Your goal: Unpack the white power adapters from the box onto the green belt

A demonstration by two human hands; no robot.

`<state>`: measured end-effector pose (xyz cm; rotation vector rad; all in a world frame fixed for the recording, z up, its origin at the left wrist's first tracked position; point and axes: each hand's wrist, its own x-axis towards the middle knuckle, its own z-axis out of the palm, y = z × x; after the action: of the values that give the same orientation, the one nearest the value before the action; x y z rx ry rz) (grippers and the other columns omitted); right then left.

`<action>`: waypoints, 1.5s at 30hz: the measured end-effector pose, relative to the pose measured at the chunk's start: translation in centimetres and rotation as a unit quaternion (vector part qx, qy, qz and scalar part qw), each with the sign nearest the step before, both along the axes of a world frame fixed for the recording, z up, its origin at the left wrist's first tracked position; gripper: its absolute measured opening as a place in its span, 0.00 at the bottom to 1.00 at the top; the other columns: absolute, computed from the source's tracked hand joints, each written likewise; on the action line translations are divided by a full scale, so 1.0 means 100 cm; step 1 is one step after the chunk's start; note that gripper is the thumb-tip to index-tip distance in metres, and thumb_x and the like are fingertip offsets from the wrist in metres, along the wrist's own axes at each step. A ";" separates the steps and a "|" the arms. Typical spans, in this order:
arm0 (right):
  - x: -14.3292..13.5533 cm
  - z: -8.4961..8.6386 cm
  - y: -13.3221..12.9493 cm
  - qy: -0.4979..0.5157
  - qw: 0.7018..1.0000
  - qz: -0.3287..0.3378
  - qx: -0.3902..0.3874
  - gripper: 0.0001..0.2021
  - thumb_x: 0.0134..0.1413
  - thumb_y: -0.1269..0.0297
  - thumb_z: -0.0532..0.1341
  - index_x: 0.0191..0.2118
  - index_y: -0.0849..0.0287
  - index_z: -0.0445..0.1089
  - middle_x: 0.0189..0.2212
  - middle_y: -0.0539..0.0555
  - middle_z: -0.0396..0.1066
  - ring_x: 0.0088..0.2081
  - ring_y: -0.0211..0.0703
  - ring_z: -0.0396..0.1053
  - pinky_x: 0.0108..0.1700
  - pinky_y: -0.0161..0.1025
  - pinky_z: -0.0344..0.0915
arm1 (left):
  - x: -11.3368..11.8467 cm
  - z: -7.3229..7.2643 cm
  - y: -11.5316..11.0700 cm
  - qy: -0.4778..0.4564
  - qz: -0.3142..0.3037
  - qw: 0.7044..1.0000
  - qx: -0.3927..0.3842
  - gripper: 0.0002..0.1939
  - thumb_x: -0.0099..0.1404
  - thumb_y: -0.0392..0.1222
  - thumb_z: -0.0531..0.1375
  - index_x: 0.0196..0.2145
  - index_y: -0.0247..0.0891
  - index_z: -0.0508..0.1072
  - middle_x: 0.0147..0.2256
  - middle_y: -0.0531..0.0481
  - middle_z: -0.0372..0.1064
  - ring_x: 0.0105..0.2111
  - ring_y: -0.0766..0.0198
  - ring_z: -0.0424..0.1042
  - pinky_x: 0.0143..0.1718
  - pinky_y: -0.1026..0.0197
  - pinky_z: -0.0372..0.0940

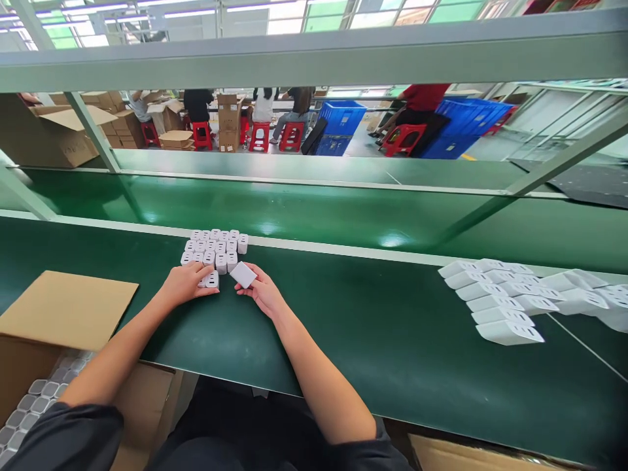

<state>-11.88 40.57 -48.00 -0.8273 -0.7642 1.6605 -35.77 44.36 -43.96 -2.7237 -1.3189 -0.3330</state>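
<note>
In the head view, several white USB chargers (210,246) stand in close rows on the green work surface, their slotted ends facing up. My left hand (185,282) is at the near edge of this group, thumb and fingers closed around a white charger (212,280) there. Part of that charger and its neighbour is hidden by my fingers. Just right of the rows, my right hand (262,292) grips another white charger (243,275), tilted with a plain face showing. Whether this one touches the surface I cannot tell.
More white chargers (505,297) stand in rows at the right. An open cardboard box (69,311) holding several greyish-white pieces sits at lower left. A metal rail (314,55) crosses above. Beyond the green belt (314,212), people sit on red stools near blue crates (341,121).
</note>
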 end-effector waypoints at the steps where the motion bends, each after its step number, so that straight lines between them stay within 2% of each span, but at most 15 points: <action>1: 0.001 0.003 -0.001 0.004 1.000 0.009 0.009 0.26 0.42 0.67 0.68 0.51 0.52 0.70 0.38 0.50 0.75 0.33 0.41 0.74 0.36 0.39 0.72 | 0.000 -0.001 0.002 0.003 -0.003 1.000 -0.007 0.26 0.62 0.65 0.60 0.48 0.44 0.74 0.41 0.43 0.75 0.41 0.55 0.74 0.30 0.62 0.62; 4: 0.004 0.007 -0.003 0.008 0.998 0.058 0.038 0.36 0.37 0.74 0.65 0.57 0.47 0.65 0.46 0.50 0.72 0.40 0.45 0.75 0.41 0.41 0.73 | 0.001 -0.003 0.006 -0.001 -0.007 1.000 -0.006 0.28 0.61 0.66 0.60 0.49 0.44 0.74 0.41 0.43 0.75 0.41 0.54 0.74 0.32 0.61 0.63; 6: 0.004 0.006 -0.003 -0.010 0.996 0.071 0.051 0.37 0.35 0.74 0.64 0.57 0.47 0.64 0.48 0.50 0.70 0.41 0.45 0.74 0.38 0.40 0.73 | 0.002 -0.004 0.006 0.005 -0.015 1.000 0.009 0.30 0.60 0.67 0.60 0.50 0.44 0.74 0.41 0.42 0.75 0.40 0.54 0.74 0.34 0.59 0.64; 9: 0.000 0.000 -0.001 -0.103 0.993 0.008 0.062 0.34 0.36 0.68 0.68 0.55 0.50 0.63 0.43 0.50 0.68 0.37 0.42 0.70 0.32 0.37 0.71 | 0.000 0.000 0.004 -0.001 -0.028 0.999 0.037 0.32 0.60 0.68 0.59 0.51 0.43 0.74 0.41 0.43 0.76 0.40 0.53 0.74 0.37 0.57 0.66; 10: -0.001 -0.002 -0.001 -0.154 0.985 -0.020 0.072 0.32 0.38 0.65 0.69 0.54 0.51 0.63 0.41 0.50 0.67 0.36 0.42 0.68 0.32 0.38 0.70 | -0.003 0.001 0.003 -0.011 -0.029 0.998 0.048 0.31 0.60 0.68 0.60 0.51 0.43 0.74 0.42 0.43 0.76 0.41 0.53 0.74 0.39 0.57 0.66; 12: -0.003 -0.005 -0.002 -0.260 0.957 -0.061 0.112 0.28 0.42 0.61 0.68 0.52 0.53 0.64 0.40 0.50 0.67 0.38 0.43 0.68 0.39 0.42 0.71 | -0.011 0.004 0.002 -0.040 -0.018 0.996 0.077 0.30 0.60 0.66 0.61 0.51 0.43 0.74 0.44 0.45 0.76 0.43 0.54 0.74 0.43 0.56 0.66; 15: -0.004 -0.005 -0.004 -0.378 0.900 -0.091 0.195 0.21 0.48 0.56 0.67 0.49 0.53 0.69 0.46 0.55 0.65 0.47 0.49 0.66 0.52 0.49 0.66 | -0.027 0.006 0.003 -0.102 0.047 0.985 0.128 0.26 0.61 0.64 0.61 0.48 0.42 0.74 0.44 0.45 0.75 0.44 0.55 0.73 0.45 0.57 0.65; 17: -0.004 -0.006 -0.005 -0.419 0.874 -0.105 0.224 0.21 0.49 0.53 0.68 0.50 0.51 0.71 0.49 0.57 0.63 0.51 0.52 0.64 0.56 0.51 0.64 | -0.036 0.007 0.004 -0.146 0.121 0.972 0.142 0.23 0.63 0.61 0.59 0.46 0.41 0.74 0.40 0.46 0.75 0.42 0.57 0.72 0.39 0.60 0.65; 19: -0.004 -0.007 -0.005 -0.442 0.859 -0.102 0.237 0.22 0.50 0.53 0.68 0.52 0.49 0.72 0.49 0.57 0.64 0.52 0.53 0.63 0.57 0.52 0.62 | -0.042 0.007 0.005 -0.176 0.191 0.958 0.121 0.21 0.65 0.60 0.56 0.43 0.40 0.74 0.37 0.47 0.72 0.37 0.60 0.71 0.31 0.62 0.61; 21: -0.005 -0.009 -0.005 -0.452 0.852 -0.081 0.253 0.22 0.53 0.55 0.66 0.54 0.48 0.71 0.50 0.56 0.68 0.53 0.54 0.63 0.58 0.54 0.61 | -0.045 0.008 0.006 -0.189 0.227 0.953 0.068 0.20 0.66 0.59 0.54 0.40 0.40 0.73 0.33 0.50 0.69 0.32 0.63 0.68 0.28 0.63 0.57; 26: -0.006 -0.013 -0.005 -0.466 0.843 -0.033 0.266 0.24 0.54 0.60 0.65 0.58 0.47 0.67 0.54 0.55 0.70 0.58 0.57 0.63 0.60 0.58 0.57 | -0.042 0.009 0.009 -0.187 0.251 0.949 -0.044 0.20 0.65 0.60 0.52 0.36 0.41 0.70 0.25 0.54 0.64 0.25 0.66 0.64 0.28 0.64 0.54; 29: -0.006 -0.014 -0.005 -0.457 0.852 -0.039 0.254 0.27 0.54 0.59 0.65 0.60 0.49 0.65 0.54 0.57 0.68 0.51 0.53 0.68 0.56 0.55 0.62 | -0.041 0.008 0.010 -0.190 0.248 0.947 -0.079 0.20 0.64 0.61 0.52 0.36 0.41 0.70 0.23 0.55 0.64 0.23 0.65 0.64 0.27 0.64 0.54; 33: -0.010 -0.014 -0.005 -0.410 0.879 -0.035 0.239 0.23 0.55 0.61 0.62 0.58 0.50 0.67 0.49 0.56 0.67 0.38 0.43 0.71 0.48 0.47 0.69 | -0.040 0.008 0.010 -0.200 0.241 0.946 -0.086 0.21 0.65 0.61 0.50 0.36 0.41 0.70 0.22 0.54 0.64 0.23 0.65 0.65 0.29 0.64 0.56; 41: -0.014 -0.014 -0.006 -0.367 0.899 -0.065 0.231 0.25 0.54 0.64 0.62 0.59 0.52 0.65 0.48 0.56 0.71 0.40 0.43 0.73 0.51 0.48 0.69 | -0.038 0.007 0.012 -0.206 0.278 0.935 -0.077 0.19 0.67 0.57 0.49 0.33 0.40 0.68 0.21 0.54 0.65 0.24 0.65 0.67 0.31 0.64 0.59; 45: -0.014 -0.016 0.000 -0.356 0.898 -0.086 0.243 0.21 0.56 0.66 0.60 0.56 0.51 0.68 0.46 0.57 0.72 0.38 0.45 0.73 0.49 0.51 0.71 | -0.043 0.020 0.001 -0.191 0.294 0.932 -0.093 0.19 0.73 0.53 0.47 0.37 0.36 0.69 0.27 0.54 0.70 0.27 0.68 0.70 0.36 0.64 0.64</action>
<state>-13.24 40.57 -49.61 -1.1007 -1.4890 0.9112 -40.11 44.46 -41.97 -2.2953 -2.2829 -0.7278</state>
